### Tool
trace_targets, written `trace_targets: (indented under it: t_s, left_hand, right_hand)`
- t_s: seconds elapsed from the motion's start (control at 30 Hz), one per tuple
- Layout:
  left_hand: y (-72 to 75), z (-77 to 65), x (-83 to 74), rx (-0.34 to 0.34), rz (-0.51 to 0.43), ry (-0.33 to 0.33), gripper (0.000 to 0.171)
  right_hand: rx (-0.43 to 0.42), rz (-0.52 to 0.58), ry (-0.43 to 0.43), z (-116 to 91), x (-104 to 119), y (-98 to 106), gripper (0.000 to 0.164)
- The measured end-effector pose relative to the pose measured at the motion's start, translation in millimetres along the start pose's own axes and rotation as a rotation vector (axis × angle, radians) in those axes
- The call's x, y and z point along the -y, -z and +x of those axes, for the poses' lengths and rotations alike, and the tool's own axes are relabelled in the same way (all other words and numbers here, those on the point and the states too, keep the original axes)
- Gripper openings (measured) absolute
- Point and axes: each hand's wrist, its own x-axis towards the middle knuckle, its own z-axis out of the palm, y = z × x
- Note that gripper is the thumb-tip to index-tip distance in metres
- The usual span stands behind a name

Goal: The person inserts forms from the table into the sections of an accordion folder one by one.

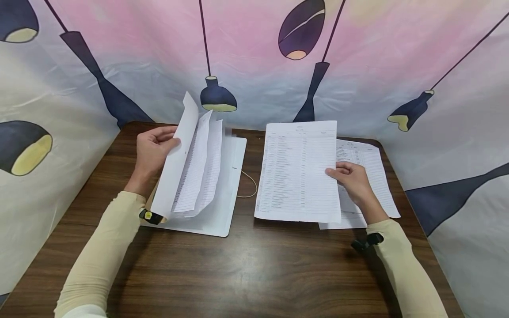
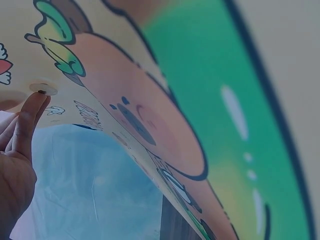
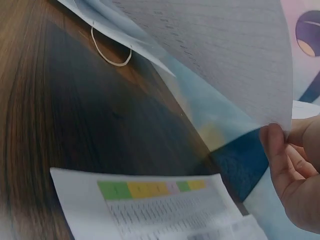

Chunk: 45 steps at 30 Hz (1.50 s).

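Observation:
My left hand (image 1: 153, 150) holds the raised cover of a document folder (image 1: 234, 194) by its edge. That cover is plain white inside; its cartoon-printed outer side (image 2: 145, 115) fills much of the left wrist view, with my fingertips at a round button (image 2: 44, 89). Printed sheets (image 1: 199, 168) stand tilted within the folder. At the right, my right hand (image 1: 355, 179) pinches the right edge of a printed list sheet (image 1: 298, 172), thumb on its front, fingers behind. Below and behind it, other printed sheets (image 1: 370, 172) lie on the table, partly covered.
A thin cord loop (image 1: 254, 187) sticks out from the folder's right side onto the brown wooden table (image 1: 238, 274). A patterned cloth (image 1: 254, 53) with lamp drawings hangs behind and beside the table.

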Motion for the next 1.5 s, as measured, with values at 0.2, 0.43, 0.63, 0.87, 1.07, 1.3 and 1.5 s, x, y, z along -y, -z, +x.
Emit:
trace_targets:
  t_s: [0.2, 0.43, 0.63, 0.87, 1.07, 1.3, 1.5]
  left_hand:
    - [-0.7, 0.6, 0.4, -0.001, -0.021, 0.018, 0.028]
    - [-1.5, 0.9, -0.7, -0.003, -0.022, 0.032, 0.028]
    - [-0.7, -0.1, -1.3, -0.009, -0.038, 0.042, 0.028]
    - [-0.5, 0.2, -0.8, -0.007, -0.028, 0.030, 0.027]
    - [-0.1, 0.4, -1.1, -0.013, -0.027, 0.028, 0.027]
    - [0.4, 1.3, -1.3, -0.016, -0.037, 0.022, 0.027]
    - [0.4, 1.8, -0.6, -0.022, -0.028, 0.002, 0.027]
  right_hand:
    - [0.013, 0.022, 0.028, 6, 7, -14, 0.052]
    - [0.028, 0.002, 0.051, 11, 18, -32, 0.049]
    - [0.067, 0.040, 0.076, 15, 27, -46, 0.045]
    - [0.140, 0.142, 0.110, 17, 36, -60, 0.040]
    - [0.162, 0.152, 0.103, 20, 41, -69, 0.039]
    - [0.170, 0.151, 0.076, 23, 48, -80, 0.040]
    - [0.183, 0.186, 0.086, 24, 55, -90, 0.038]
